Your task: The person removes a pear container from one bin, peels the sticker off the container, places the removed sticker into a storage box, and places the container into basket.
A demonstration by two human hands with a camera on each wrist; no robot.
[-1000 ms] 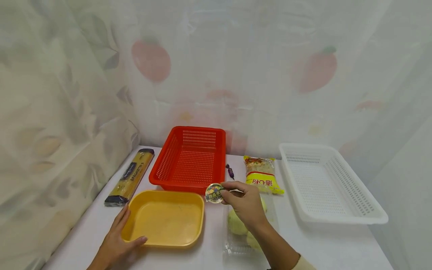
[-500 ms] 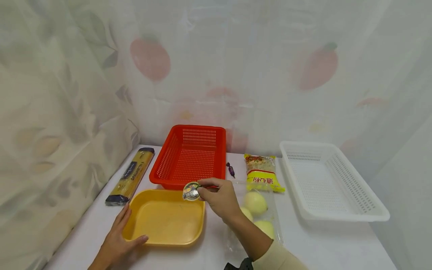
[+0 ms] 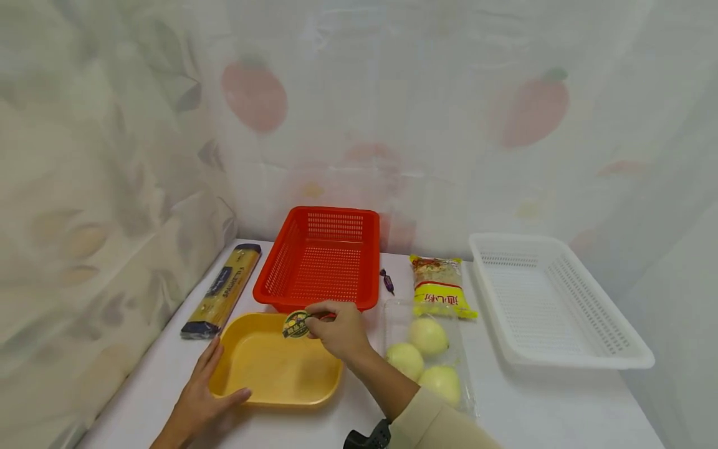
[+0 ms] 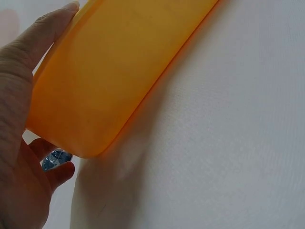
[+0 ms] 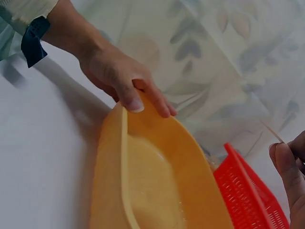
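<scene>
My right hand (image 3: 340,330) pinches a round, shiny fruit label (image 3: 296,324) between thumb and fingers, above the far right part of the yellow plastic basin (image 3: 269,390). The label appears edge-on and thin in the right wrist view. My left hand (image 3: 197,399) holds the basin's near left corner, thumb over the near rim and fingers along the left side. In the left wrist view that hand (image 4: 19,109) curves about the orange-looking basin wall (image 4: 109,76). Pale green round fruits (image 3: 428,335) sit in a clear plastic tray (image 3: 395,318) beside my right forearm.
Behind the basin stands a red basket (image 3: 331,274). A spaghetti pack (image 3: 221,290) lies left of it. A purple-wrapped candy (image 3: 387,282) and a yellow pasta bag (image 3: 440,287) lie to its right. A white basket (image 3: 538,312) occupies the far right; curtains (image 3: 415,125) hang behind.
My right hand has carried the label left, from over the fruit tray to above the basin, uncovering more of the fruits. My left hand stays at the basin's corner.
</scene>
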